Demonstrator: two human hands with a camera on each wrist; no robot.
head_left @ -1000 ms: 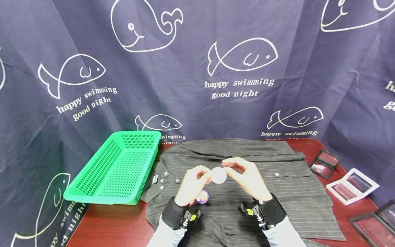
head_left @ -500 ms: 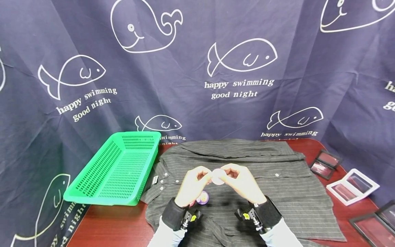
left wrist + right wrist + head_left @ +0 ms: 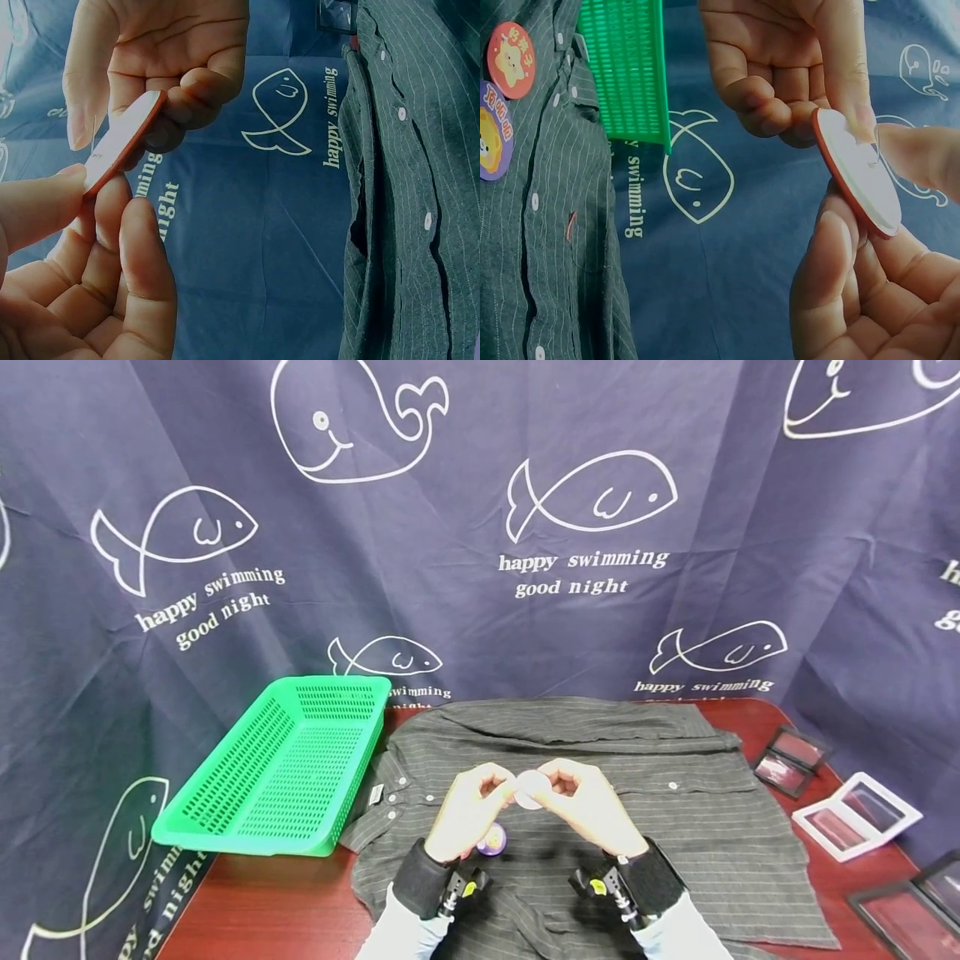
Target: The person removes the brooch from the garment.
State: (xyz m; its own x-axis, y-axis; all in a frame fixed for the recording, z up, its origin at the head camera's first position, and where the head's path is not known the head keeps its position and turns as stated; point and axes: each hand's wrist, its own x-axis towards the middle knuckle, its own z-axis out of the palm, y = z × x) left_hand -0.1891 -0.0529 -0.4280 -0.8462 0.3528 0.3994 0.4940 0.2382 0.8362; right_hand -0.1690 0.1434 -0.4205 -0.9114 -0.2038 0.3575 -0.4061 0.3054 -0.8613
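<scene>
Head view: bright, diffuse light over the whole scene. From where I stand the left hand (image 3: 461,817) and right hand (image 3: 600,812) look nearly bleached on top, skin detail lost; the disc (image 3: 529,786) washed out to near-plain white. Navy curtain (image 3: 465,568) darker toward lower left. Wide-lens stretching at the frame's sides. Wrist views: dimmer, cooler, blue-green cast; hands shaded underneath, finger creases legible. Disc's pale face reads brightest in the right wrist view. Left wrist view: pale glare, upper left corner.
</scene>
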